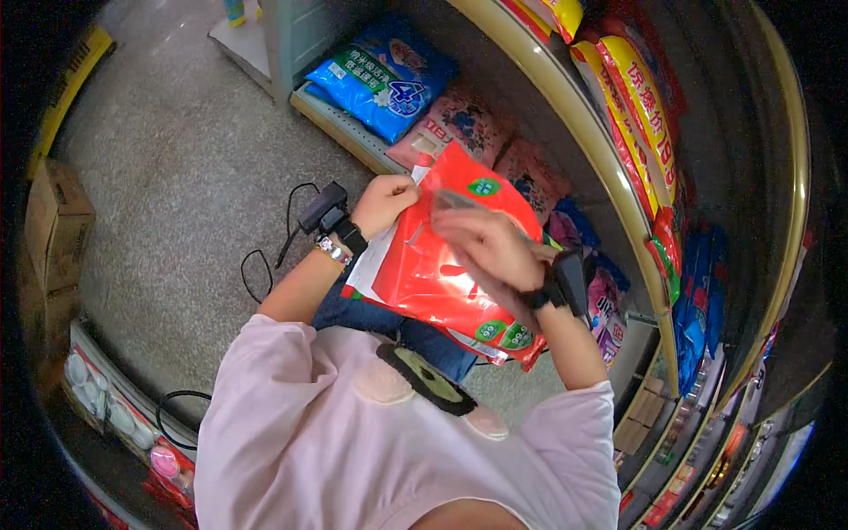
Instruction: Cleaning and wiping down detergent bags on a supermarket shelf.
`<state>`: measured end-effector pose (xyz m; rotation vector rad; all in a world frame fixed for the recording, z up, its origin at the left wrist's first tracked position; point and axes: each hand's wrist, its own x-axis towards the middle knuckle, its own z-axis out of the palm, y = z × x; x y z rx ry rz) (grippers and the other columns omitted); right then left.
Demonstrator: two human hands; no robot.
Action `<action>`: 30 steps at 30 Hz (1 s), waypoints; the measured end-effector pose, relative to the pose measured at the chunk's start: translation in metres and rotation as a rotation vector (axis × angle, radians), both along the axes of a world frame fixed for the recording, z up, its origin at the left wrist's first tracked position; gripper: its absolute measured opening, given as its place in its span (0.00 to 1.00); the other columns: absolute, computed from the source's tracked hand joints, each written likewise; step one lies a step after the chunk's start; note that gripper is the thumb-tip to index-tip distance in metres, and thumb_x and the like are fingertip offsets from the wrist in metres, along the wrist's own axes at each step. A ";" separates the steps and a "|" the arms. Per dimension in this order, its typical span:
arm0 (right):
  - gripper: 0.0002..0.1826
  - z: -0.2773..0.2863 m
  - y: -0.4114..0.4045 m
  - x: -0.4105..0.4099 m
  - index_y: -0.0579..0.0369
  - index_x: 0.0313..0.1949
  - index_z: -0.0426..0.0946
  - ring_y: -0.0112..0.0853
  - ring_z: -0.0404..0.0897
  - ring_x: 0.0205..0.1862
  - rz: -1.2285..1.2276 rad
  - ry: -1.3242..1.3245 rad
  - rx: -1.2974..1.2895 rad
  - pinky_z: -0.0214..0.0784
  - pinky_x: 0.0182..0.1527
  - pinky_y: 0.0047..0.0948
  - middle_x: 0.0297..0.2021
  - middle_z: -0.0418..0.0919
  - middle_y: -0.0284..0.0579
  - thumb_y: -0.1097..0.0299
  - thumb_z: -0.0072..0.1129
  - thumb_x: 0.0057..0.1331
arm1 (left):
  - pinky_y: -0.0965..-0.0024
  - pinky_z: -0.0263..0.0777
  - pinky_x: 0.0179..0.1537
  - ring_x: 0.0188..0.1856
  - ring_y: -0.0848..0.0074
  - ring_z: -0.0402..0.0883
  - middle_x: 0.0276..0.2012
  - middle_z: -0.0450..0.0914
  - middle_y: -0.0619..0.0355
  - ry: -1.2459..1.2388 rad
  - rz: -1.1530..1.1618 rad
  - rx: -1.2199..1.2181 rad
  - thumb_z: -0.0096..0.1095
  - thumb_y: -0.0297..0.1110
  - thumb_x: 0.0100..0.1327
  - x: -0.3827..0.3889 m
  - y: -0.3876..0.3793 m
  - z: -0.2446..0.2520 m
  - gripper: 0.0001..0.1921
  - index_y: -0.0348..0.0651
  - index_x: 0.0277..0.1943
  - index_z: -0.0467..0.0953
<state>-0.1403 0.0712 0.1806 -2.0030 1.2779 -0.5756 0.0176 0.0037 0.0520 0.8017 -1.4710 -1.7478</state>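
A glossy red plastic bag (pixel 424 265) with green round marks and a white side panel rests across my lap, over blue jeans. My left hand (pixel 384 204) pinches its upper left edge between thumb and fingers. Over the bag's middle is my right hand (pixel 493 248), blurred by motion. Under its palm and fingers shows a thin greyish-brown cloth (pixel 497 288), also blurred, lying against the bag's front. Both wrists carry black strapped devices, and a beaded bracelet (pixel 331 248) circles the left one.
Ahead, a low shelf (pixel 344 129) bears a blue detergent bag (pixel 387 79) and pink bags (pixel 457 126). Yellow-and-red bags (pixel 639 112) stand on the shelf above, at right. Black cable (pixel 255 271) lies on the speckled floor (pixel 179 165). Cardboard boxes (pixel 59 225) are stacked at left.
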 end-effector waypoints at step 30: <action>0.08 -0.022 -0.018 -0.019 0.61 0.35 0.74 0.33 0.78 0.37 -0.364 0.176 -0.005 0.68 0.38 0.25 0.31 0.78 0.48 0.78 0.49 0.54 | 0.79 0.60 0.29 0.26 0.88 0.65 0.21 0.69 0.68 -0.046 -0.031 0.059 0.50 0.33 0.58 0.002 -0.002 -0.003 0.11 0.34 0.25 0.71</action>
